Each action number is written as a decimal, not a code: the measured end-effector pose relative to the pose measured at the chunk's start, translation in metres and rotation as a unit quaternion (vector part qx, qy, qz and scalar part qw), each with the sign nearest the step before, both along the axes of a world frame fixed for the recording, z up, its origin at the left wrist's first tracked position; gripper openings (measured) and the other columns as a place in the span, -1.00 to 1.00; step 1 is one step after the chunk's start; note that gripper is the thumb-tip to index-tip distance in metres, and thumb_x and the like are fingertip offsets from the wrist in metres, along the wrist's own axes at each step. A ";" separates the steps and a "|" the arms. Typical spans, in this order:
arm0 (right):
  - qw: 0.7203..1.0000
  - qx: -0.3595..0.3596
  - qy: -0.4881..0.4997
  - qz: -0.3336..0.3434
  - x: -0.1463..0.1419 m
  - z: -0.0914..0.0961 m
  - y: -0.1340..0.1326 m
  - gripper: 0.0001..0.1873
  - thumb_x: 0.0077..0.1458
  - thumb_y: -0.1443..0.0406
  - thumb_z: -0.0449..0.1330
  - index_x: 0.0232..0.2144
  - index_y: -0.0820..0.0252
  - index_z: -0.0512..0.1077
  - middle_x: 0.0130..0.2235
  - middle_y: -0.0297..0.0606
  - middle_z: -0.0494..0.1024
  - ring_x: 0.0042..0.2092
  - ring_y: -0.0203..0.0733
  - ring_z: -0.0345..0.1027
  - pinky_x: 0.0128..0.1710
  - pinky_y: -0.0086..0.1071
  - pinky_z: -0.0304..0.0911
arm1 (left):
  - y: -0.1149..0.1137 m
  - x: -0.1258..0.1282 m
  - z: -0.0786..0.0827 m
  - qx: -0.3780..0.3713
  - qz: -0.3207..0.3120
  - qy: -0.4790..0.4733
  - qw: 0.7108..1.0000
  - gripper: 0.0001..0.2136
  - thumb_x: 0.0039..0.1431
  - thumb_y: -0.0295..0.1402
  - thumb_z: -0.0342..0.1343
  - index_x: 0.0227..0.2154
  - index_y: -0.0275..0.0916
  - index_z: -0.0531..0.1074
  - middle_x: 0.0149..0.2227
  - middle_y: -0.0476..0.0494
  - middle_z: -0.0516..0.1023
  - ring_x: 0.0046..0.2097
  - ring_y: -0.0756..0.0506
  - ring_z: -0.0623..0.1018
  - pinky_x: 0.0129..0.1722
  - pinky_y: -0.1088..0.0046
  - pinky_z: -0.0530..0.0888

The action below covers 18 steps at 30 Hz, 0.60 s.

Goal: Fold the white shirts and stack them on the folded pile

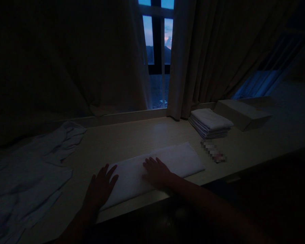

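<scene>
A white towel (180, 157), folded into a long flat strip, lies slantwise near the front edge of the table. My right hand (156, 173) rests palm down on its middle, fingers stretched out. At the towel's left end is my left hand (101, 186), its fingers spread and partly over the cloth. Neither hand grips anything. The room is dim, so the finer detail of the fingers and cloth is hard to see.
Crumpled white cloths (35, 169) cover the table's left side. At the back right stand a stack of folded towels (210, 120) and a pale box (244, 113). A blurred-out small item (213, 150) lies before the stack. Curtains (190, 61) hang behind the table (132, 139).
</scene>
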State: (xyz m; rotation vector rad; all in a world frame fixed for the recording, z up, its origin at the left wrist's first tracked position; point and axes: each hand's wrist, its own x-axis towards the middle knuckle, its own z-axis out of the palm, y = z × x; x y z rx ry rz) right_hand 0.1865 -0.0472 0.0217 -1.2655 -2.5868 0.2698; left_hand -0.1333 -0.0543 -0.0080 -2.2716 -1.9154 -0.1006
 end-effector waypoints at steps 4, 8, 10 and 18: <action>1.000 -0.012 -0.006 -0.019 0.012 -0.005 0.008 -0.29 0.27 -0.12 -0.19 0.31 0.12 0.03 0.35 -0.20 0.03 0.36 -0.04 -0.20 0.31 -0.05 -0.26 | -0.001 0.001 0.001 -0.013 0.008 -0.009 1.000 -0.47 0.31 -0.10 -0.32 0.32 -0.01 -0.06 0.39 -0.09 -0.09 0.37 -0.19 -0.02 0.26 0.06 0.03; 0.994 -0.008 -0.044 -0.102 0.091 -0.009 0.018 -0.31 0.28 -0.11 -0.22 0.32 0.05 0.00 0.36 -0.23 -0.03 0.36 -0.02 -0.24 0.30 -0.05 -0.26 | 0.002 -0.001 -0.004 -0.007 0.010 -0.013 1.000 -0.47 0.30 -0.10 -0.28 0.31 0.01 -0.03 0.39 -0.09 -0.10 0.37 -0.21 -0.02 0.25 0.03 0.04; 0.987 -0.001 -0.069 -0.148 0.131 -0.013 0.023 -0.32 0.29 -0.09 -0.24 0.32 0.07 0.00 0.36 -0.20 -0.03 0.36 -0.01 -0.23 0.29 -0.04 -0.26 | 0.004 -0.003 -0.007 -0.002 0.008 -0.016 1.000 -0.47 0.30 -0.10 -0.26 0.31 0.01 -0.03 0.40 -0.09 -0.10 0.37 -0.22 -0.03 0.25 0.02 0.04; 0.969 0.017 -0.079 -0.233 0.171 -0.026 0.026 -0.35 0.31 -0.06 -0.30 0.32 0.04 -0.01 0.36 -0.20 -0.02 0.36 -0.02 -0.22 0.27 0.00 -0.24 | 0.005 -0.004 -0.008 -0.012 0.011 -0.034 0.999 -0.48 0.30 -0.08 -0.26 0.30 0.03 -0.01 0.39 -0.09 -0.09 0.37 -0.23 -0.01 0.25 0.00 0.03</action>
